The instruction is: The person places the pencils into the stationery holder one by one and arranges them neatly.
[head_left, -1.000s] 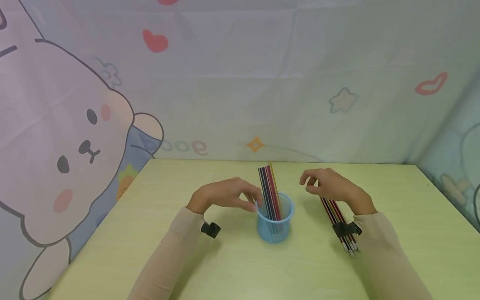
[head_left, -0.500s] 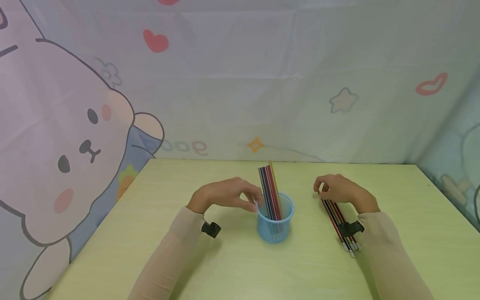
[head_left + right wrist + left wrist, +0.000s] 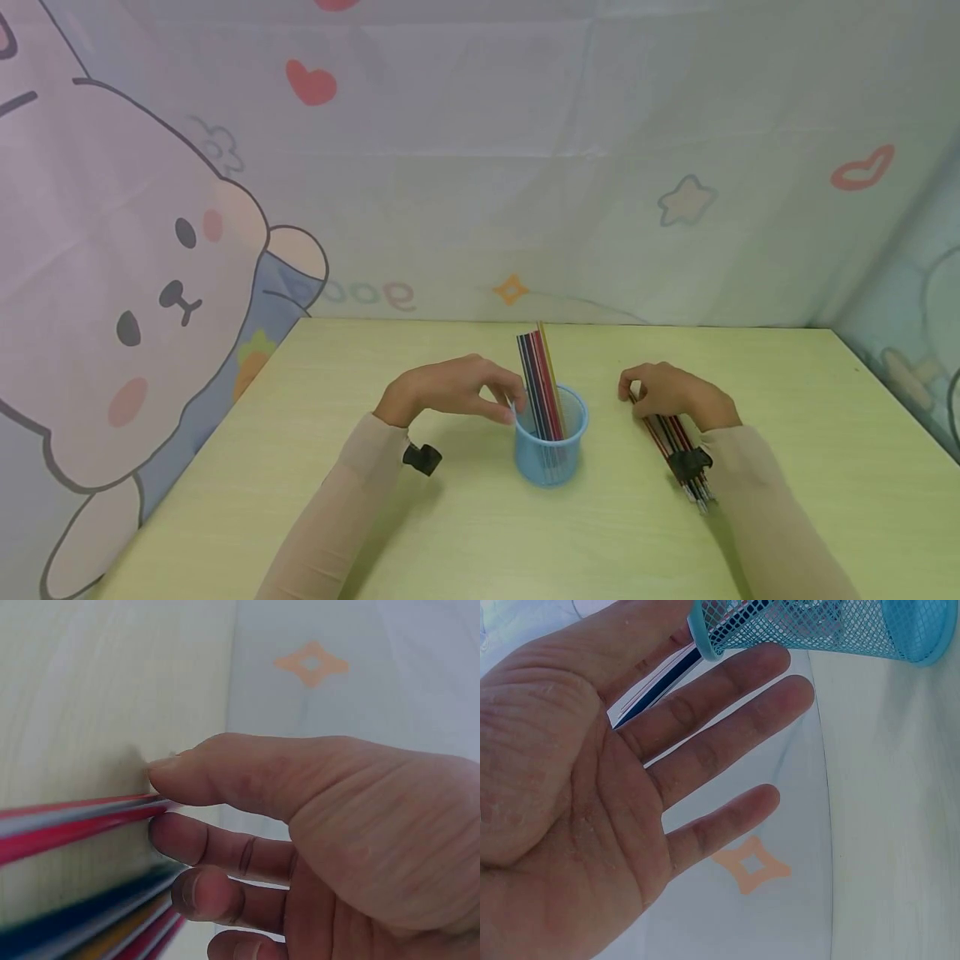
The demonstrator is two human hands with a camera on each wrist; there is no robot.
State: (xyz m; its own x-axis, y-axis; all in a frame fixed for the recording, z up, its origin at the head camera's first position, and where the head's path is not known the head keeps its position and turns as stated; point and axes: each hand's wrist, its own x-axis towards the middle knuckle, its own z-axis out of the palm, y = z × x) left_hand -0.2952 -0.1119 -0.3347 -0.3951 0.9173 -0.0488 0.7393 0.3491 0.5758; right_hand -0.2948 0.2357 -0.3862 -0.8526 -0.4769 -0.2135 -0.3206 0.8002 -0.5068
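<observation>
A light blue mesh pen cup stands upright on the table with several pencils leaning in it. At its left rim, my left hand grips the edge with thumb and index finger; in the left wrist view the other fingers extend beside the mesh wall. My right hand is at the far end of a bundle of pencils on the right. Between thumb and index fingertip it pinches one red striped pencil. The other pencils, dark blue, yellow and red, lie below its curled fingers.
The pale yellow table ends at a printed cloth backdrop behind the cup. Metal-capped pencil ends point toward the near side, under the right wrist's black camera strap.
My right hand has come down onto the far end of the pencil bundle, then shifted slightly left with one pencil pinched. The left hand and the cup stay where they were.
</observation>
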